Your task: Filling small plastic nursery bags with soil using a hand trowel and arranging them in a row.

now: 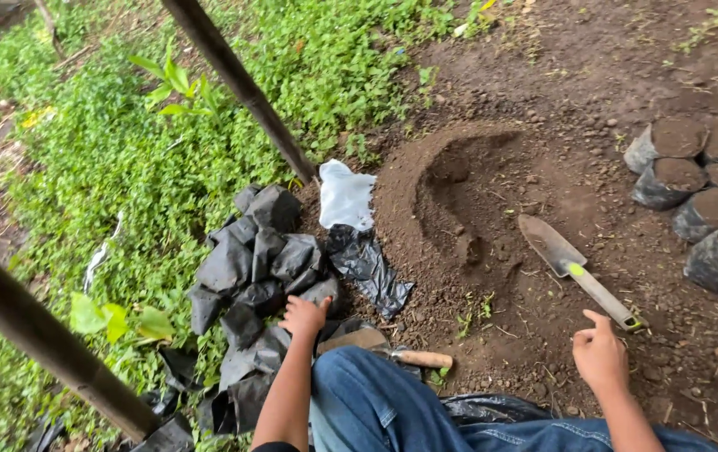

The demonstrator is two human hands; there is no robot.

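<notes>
My left hand (303, 316) reaches down onto a heap of empty black plastic grow bags (254, 276), fingers curled at the heap's edge, with nothing seen lifted. My right hand (600, 350) hovers with loosely bent fingers just short of the wooden handle of a garden trowel (576, 269) lying on the bare soil. A mound of loose brown soil (451, 188) with a scooped hollow lies between the two hands. My knee in blue jeans (375, 402) fills the bottom centre.
Several soil-filled black bags (702, 197) stand grouped at the right. A white plastic sheet (345, 194) and crumpled black plastic (369, 266) lie beside the mound. A second tool with a wooden handle (413, 358) rests by my knee. Two dark poles (237, 79) cross the green groundcover at left.
</notes>
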